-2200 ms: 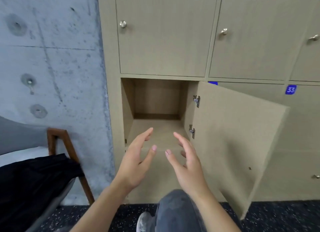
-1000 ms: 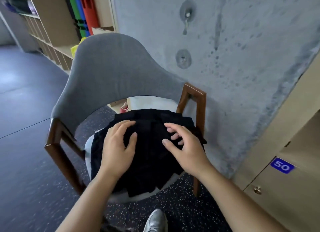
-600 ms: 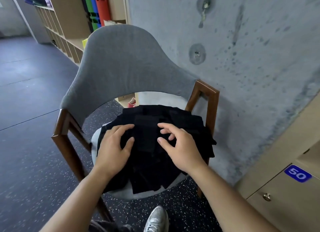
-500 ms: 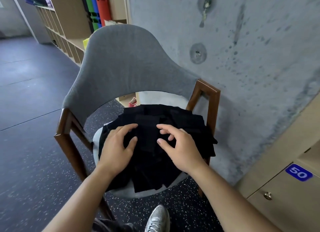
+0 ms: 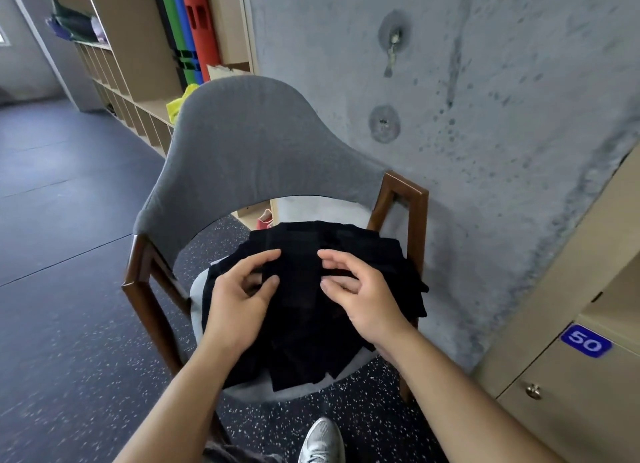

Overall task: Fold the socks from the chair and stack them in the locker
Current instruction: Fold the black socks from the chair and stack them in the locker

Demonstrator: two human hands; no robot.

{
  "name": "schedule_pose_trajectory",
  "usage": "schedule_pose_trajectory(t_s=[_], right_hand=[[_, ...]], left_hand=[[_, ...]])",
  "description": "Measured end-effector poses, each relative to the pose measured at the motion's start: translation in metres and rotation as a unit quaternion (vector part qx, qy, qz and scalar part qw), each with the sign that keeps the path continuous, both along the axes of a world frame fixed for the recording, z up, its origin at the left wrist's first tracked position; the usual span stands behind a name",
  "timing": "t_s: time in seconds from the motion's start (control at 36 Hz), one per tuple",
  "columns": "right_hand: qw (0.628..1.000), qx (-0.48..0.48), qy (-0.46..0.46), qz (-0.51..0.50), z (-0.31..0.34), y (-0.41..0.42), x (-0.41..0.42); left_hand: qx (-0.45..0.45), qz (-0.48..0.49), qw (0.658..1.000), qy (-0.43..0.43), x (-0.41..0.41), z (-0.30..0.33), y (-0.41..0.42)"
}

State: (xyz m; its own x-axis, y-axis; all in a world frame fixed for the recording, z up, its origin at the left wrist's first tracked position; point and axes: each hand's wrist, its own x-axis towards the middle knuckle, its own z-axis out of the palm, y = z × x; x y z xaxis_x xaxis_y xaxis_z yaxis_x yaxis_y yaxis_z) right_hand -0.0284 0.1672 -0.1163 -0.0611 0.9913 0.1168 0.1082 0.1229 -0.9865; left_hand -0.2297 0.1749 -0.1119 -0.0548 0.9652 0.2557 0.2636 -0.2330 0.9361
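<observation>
I see the black socks [image 5: 311, 310] heaped on the seat of the grey chair [image 5: 242, 144] beside the concrete wall [image 5: 502, 116]. My left hand [image 5: 239, 300] and right hand [image 5: 363, 296] each pinch an edge of the top sock between thumb and fingers. The locker [image 5: 571, 376] stands to my right.

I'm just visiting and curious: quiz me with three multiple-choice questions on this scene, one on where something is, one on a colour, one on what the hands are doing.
1. Where does the pile of socks lie?
A. on the chair seat
B. on the floor
C. in a locker

2. What colour is the chair back?
A. red
B. grey
C. yellow

3. What are the two hands doing?
A. hanging idle
B. gripping the chair frame
C. pinching one sock

Answers: 1 A, the pile covers the seat. 2 B, grey fabric. 3 C, the left hand and right hand pinch the top sock's edges.
</observation>
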Motion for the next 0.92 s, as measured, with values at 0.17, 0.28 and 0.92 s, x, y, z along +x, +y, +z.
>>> schedule_pose_trajectory(t_s=[0.17, 0.28, 0.92], right_hand=[[1.0, 0.002, 0.005, -0.002, 0.013, -0.015, 0.027], [1.0, -0.002, 0.003, -0.02, 0.018, -0.031, 0.054], [0.946, 0.021, 0.018, -0.324, 0.03, -0.174, 0.266]], left_hand=[[-0.014, -0.053, 0.996, -0.074, 0.027, 0.01, -0.013], [-0.027, -0.1, 0.99, -0.092, 0.057, 0.016, -0.017], [-0.045, -0.386, 0.917, -0.092, 0.309, 0.021, -0.057]])
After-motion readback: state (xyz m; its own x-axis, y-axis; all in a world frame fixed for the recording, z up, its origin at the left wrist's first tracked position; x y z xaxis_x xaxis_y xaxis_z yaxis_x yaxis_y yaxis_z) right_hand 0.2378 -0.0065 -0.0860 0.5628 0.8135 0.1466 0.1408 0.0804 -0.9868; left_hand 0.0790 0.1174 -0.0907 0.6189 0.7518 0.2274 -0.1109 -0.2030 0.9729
